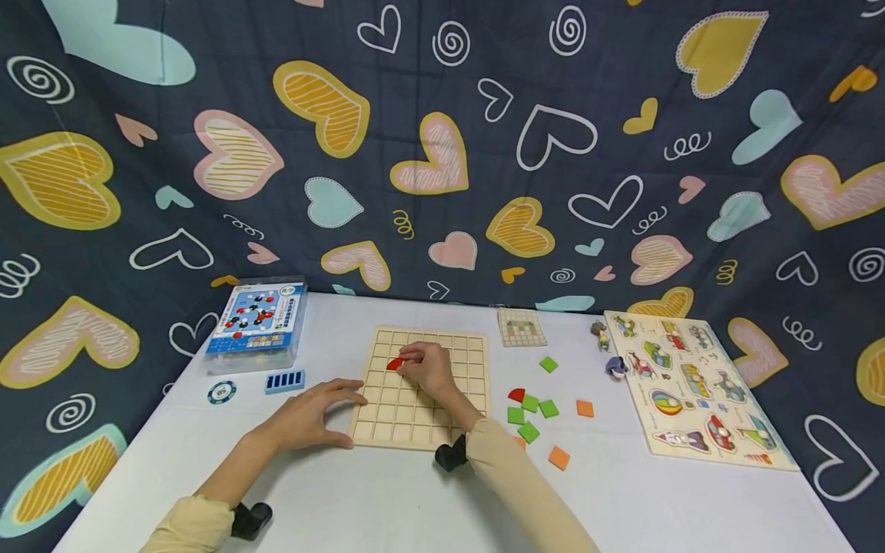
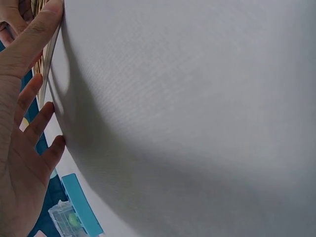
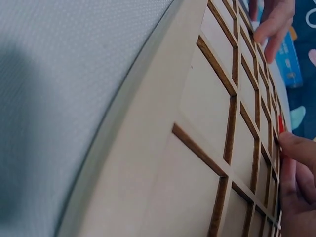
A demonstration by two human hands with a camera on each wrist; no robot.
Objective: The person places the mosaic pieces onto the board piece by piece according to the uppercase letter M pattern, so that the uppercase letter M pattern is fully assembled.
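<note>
A wooden grid board (image 1: 394, 435) lies on the table in the head view, divided into square recesses. Over its upper left part, my right hand (image 1: 430, 372) pinches a red quarter-circle tile (image 1: 393, 364) at the fingertips. The right wrist view shows only a sliver of that red tile (image 3: 281, 123) beside the thumb (image 3: 296, 146). Along the board's left edge rests my left hand (image 1: 307, 415), fingers spread, with its thumb near the lower left corner. In the left wrist view the left thumb (image 2: 42, 29) touches the board's side.
Right of the board lie another red quarter-circle tile (image 1: 516, 395), several green tiles (image 1: 548, 408) and orange tiles (image 1: 559, 458). A pattern card (image 1: 522, 328) lies behind them. A picture puzzle board (image 1: 698, 392) is at far right. Left stand a boxed set (image 1: 256, 326), blue block (image 1: 285, 382) and round chip (image 1: 222, 392).
</note>
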